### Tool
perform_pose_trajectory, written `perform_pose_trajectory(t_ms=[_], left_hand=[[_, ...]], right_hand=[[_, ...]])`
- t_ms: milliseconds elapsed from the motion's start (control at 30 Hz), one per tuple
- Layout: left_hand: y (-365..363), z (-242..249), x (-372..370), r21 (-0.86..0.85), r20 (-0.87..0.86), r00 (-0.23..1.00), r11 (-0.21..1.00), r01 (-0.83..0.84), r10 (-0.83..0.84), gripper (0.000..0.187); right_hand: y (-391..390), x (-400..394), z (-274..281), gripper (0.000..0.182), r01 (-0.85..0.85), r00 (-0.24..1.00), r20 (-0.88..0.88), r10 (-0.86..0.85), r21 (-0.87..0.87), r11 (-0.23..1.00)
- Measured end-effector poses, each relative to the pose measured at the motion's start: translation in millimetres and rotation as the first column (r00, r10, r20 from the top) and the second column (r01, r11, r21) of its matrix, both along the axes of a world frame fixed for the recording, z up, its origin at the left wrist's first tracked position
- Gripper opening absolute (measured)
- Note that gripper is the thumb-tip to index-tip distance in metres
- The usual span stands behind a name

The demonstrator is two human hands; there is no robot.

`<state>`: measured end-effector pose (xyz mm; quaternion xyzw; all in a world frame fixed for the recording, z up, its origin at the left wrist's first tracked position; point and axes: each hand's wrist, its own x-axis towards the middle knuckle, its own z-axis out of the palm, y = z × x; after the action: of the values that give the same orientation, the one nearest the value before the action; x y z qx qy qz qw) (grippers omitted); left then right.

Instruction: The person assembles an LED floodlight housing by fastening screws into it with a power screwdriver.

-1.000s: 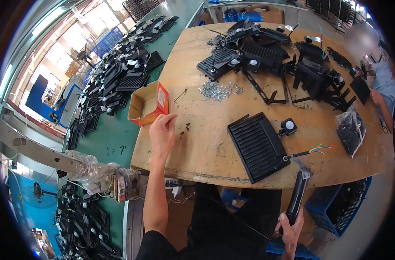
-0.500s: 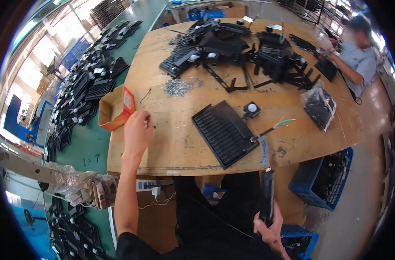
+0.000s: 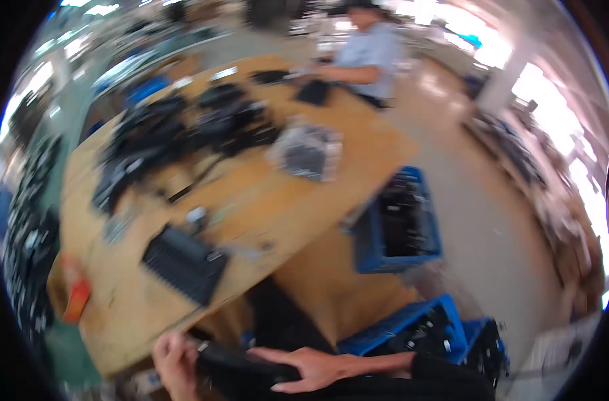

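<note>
Both hands are low at the bottom of the blurred view, close to the body, just below the table's near edge. The left hand [image 3: 174, 361] is curled around one end of a dark tool [image 3: 241, 367], fingers closed on it. The right hand [image 3: 304, 367] lies open and flat along the tool's other end, fingers stretched out on top of it rather than wrapped around; how firmly it presses cannot be told.

A second ago the left hand was up on the table [image 3: 284, 200], picking at small parts beside the orange box [image 3: 77, 297], while the right hand alone held the tool down by the hip. Now the left hand has left the table and joined the right on the tool, so the work seems to have passed from the small parts to the tool itself.

The view has also swung sharply right. The ribbed black panel [image 3: 184, 260] lies on its own near the table's near edge. The heap of black housings [image 3: 177, 134] sits toward the far left side, and a grey bag [image 3: 308, 154] nearer the far right edge. Blue crates [image 3: 398, 224] of dark parts stand on the floor by the right edge. Another person [image 3: 368, 57] works at the far corner.
</note>
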<state>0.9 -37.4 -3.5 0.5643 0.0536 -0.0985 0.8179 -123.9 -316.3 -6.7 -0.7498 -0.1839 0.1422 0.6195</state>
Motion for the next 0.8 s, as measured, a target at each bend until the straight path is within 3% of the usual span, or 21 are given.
perform_pose_trajectory(t_ms=[33,67,100,167,233,267,300,467,533,567,667,733,767,800], left_hand=[[7.9,-12.8,5.8,-0.081,0.083,0.992,0.992,0.101,-0.094,0.024],[11.7,-29.0,12.5,-0.07,0.026,1.0,0.998,-0.01,0.012,0.026],[17.0,-3.5,3.8,0.066,-0.129,0.99,0.996,0.061,-0.052,0.03],[-12.2,17.0,-1.7,-0.036,-0.081,0.996,0.999,0.024,-0.027,0.033],[-15.2,16.1,-4.9,-0.082,-0.095,0.994,0.996,0.042,-0.05,0.033],[-17.1,15.7,-5.7,0.06,-0.083,0.997,0.998,0.012,-0.007,0.033],[-19.9,16.3,-5.5,0.196,-0.063,0.998,0.98,-0.013,0.026,0.032],[-36.4,37.4,-11.1,0.091,-0.057,0.998,0.995,0.036,-0.031,0.03],[-33.9,29.0,-11.5,-0.031,-0.131,0.988,0.996,-0.086,0.082,0.03],[-31.3,28.0,-9.1,0.094,-0.069,0.998,0.995,0.014,-0.007,0.032],[-20.0,27.3,-9.4,0.107,-0.024,0.994,0.988,0.109,-0.107,0.037],[-1.0,1.3,2.5,0.161,-0.011,0.997,0.984,0.071,-0.07,0.039],[2.3,-3.6,8.2,0.162,0.087,0.988,0.981,0.11,-0.125,0.029],[9.1,-5.5,9.0,0.175,0.183,0.97,0.976,0.13,-0.162,0.027]], right_hand=[[-5.6,2.5,14.3,0.092,-0.029,0.995,-0.098,0.031,0.018,0.999],[-13.4,5.5,26.7,0.093,-0.08,0.977,-0.195,0.092,0.068,0.994],[-13.9,1.7,28.8,0.093,-0.016,0.98,-0.197,0.026,0.055,0.998],[-10.0,-6.3,25.5,0.07,0.069,0.998,-0.017,-0.068,0.051,0.996],[-13.6,-10.2,23.1,0.08,0.053,0.998,-0.037,-0.051,0.042,0.998],[-16.1,-12.6,22.6,0.092,0.022,0.998,-0.055,-0.021,0.023,1.0],[-15.9,-15.2,22.9,0.092,0.042,0.997,-0.061,-0.04,0.02,0.999],[-17.7,-23.8,29.2,0.087,0.07,0.997,-0.028,-0.07,-0.007,0.998],[-17.4,-25.0,26.3,0.087,0.071,0.997,-0.033,-0.071,0.011,0.997],[-16.9,-26.1,25.0,0.087,0.065,0.997,-0.043,-0.064,0.027,0.997],[-17.9,-26.4,24.8,0.087,0.071,0.997,0.011,-0.071,0.026,0.997],[-19.0,-26.3,23.5,0.086,0.097,0.993,0.068,-0.097,0.003,0.995],[-15.7,-26.6,19.2,0.084,0.126,0.985,0.124,-0.123,-0.017,0.992],[-4.9,-29.4,4.5,0.096,0.074,0.997,0.021,-0.075,0.042,0.996]])
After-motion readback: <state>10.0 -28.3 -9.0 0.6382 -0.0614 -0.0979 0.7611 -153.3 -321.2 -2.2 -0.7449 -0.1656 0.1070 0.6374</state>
